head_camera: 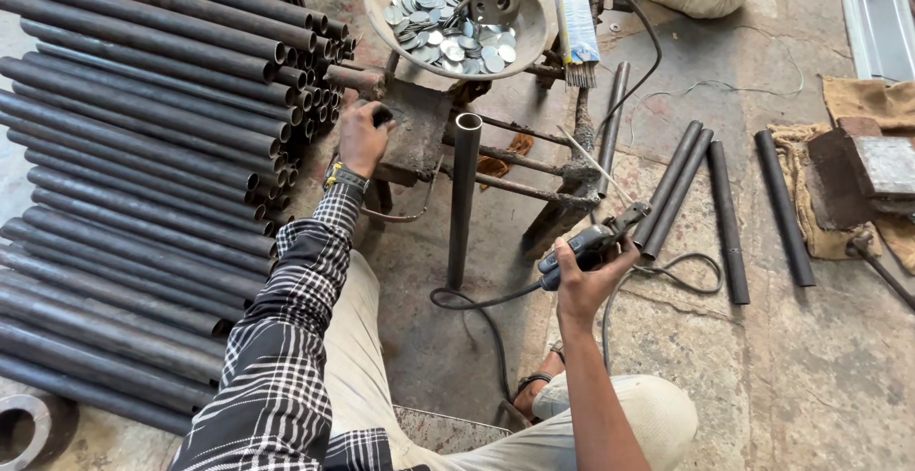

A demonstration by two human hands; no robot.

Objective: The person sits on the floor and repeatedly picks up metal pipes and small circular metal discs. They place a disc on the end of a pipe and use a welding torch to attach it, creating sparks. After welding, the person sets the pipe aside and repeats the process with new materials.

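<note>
My left hand (363,137) rests on the edge of a rusty metal stand (416,128), fingers curled against it beside the pipe ends. My right hand (583,276) grips a welding electrode holder (593,240) with a thin rod (591,159) clamped in its jaws and a black cable (477,297) trailing off it. A dark steel pipe (462,199) leans upright against the stand between my hands. Above it a shallow metal bowl (419,47) holds several round silver discs (448,30).
A big stack of dark steel pipes (133,175) fills the left side. Three loose pipes (726,214) lie on the concrete floor at right, near sacking and a metal block (872,171). A packet of welding rods (575,13) stands by the bowl. My knee (648,409) is below.
</note>
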